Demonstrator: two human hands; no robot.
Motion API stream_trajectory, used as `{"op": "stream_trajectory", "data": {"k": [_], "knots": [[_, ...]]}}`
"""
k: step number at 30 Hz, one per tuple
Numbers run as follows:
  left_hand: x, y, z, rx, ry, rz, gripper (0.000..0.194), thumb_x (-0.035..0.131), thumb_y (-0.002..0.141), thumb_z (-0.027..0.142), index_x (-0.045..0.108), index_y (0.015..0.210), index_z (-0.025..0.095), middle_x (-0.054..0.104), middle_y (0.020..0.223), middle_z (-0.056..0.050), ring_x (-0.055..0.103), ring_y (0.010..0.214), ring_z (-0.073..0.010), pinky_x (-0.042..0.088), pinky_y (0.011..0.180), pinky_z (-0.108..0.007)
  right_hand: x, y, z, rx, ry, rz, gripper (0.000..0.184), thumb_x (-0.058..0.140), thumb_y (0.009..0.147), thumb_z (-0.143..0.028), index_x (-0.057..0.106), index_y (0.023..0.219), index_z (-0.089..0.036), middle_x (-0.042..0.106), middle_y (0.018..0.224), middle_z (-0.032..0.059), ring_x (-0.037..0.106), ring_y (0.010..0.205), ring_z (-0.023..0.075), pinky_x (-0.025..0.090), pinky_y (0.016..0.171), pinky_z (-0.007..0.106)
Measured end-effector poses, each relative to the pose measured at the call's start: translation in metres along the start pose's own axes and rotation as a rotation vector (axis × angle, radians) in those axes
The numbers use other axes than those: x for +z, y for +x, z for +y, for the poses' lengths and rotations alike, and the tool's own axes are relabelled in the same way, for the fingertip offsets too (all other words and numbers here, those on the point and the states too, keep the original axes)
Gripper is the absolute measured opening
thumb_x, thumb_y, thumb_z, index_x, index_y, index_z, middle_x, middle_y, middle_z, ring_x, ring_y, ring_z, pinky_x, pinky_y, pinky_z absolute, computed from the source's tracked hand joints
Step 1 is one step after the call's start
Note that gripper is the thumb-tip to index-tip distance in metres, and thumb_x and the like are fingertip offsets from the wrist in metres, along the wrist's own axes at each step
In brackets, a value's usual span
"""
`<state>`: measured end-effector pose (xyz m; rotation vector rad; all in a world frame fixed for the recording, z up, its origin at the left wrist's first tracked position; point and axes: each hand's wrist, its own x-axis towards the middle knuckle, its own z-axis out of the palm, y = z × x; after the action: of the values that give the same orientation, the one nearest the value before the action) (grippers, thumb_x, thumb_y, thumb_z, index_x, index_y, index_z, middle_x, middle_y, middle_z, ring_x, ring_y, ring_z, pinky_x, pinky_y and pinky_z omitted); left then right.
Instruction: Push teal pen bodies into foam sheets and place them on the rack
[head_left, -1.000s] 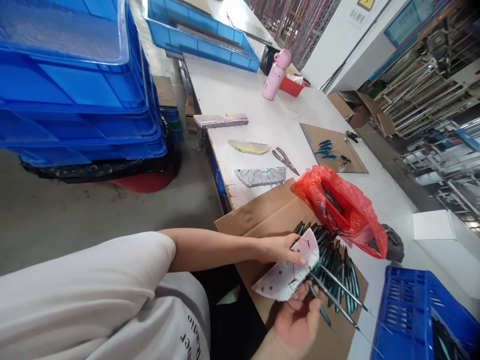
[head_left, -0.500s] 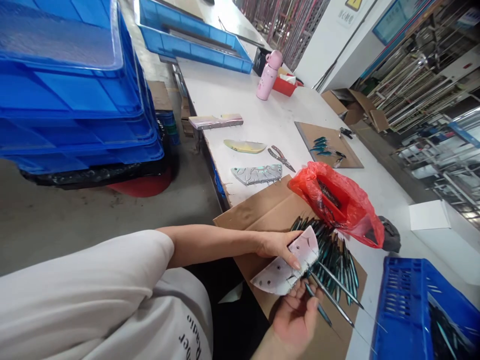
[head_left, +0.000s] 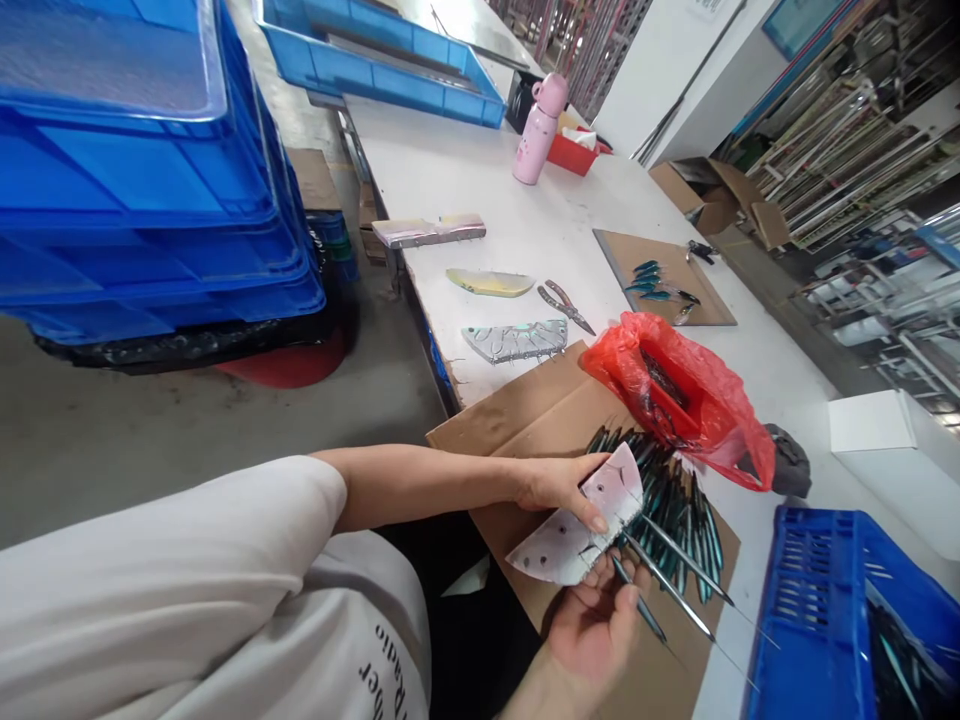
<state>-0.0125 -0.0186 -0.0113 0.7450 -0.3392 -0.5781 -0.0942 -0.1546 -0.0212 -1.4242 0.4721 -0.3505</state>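
Observation:
My left hand (head_left: 562, 490) is closed on a curved pinkish-white plate (head_left: 553, 548) with small dark holes, its thumb lying across the face. Several slender, dark spindle-shaped pieces with thin wire-like tips stick out from the plate's right edge. Under its lower edge, my right hand (head_left: 592, 625) has curled fingers closed around one slender dark teal spindle (head_left: 639, 602); the fingertips are partly hidden by the plate. Behind the plate, a fanned pile of similar teal spindles (head_left: 694, 545) rests on a cardboard sheet (head_left: 517, 410).
A red plastic bag (head_left: 705, 385) holding a red tray stands beyond the pile. Pliers (head_left: 566, 305), a grey plate (head_left: 517, 340) and a yellowish plate (head_left: 491, 283) lie on the white table. A blue crate (head_left: 814, 600) is at right; stacked blue bins (head_left: 142, 180) stand left.
The camera view has shifted slightly. Both hands keep nearly the same hold on the plate and the slender spindle.

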Motion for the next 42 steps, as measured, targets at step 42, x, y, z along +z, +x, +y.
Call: {"op": "stream_trajectory", "data": {"k": [42], "knots": [[0.003,0.002,0.004,0.033,-0.18,0.19,0.075,0.08,0.045,0.016,0.044,0.111,0.021,0.056,0.083,-0.001,0.056,0.07,-0.0137,0.046,0.064,-0.028,0.004,-0.006,-0.03,0.038,0.037,-0.061,0.042,0.057,0.071,-0.035,0.052,0.11,-0.019,0.062,0.106,0.0048,0.058,0.095,0.0158,0.046,0.089,0.034]]}}
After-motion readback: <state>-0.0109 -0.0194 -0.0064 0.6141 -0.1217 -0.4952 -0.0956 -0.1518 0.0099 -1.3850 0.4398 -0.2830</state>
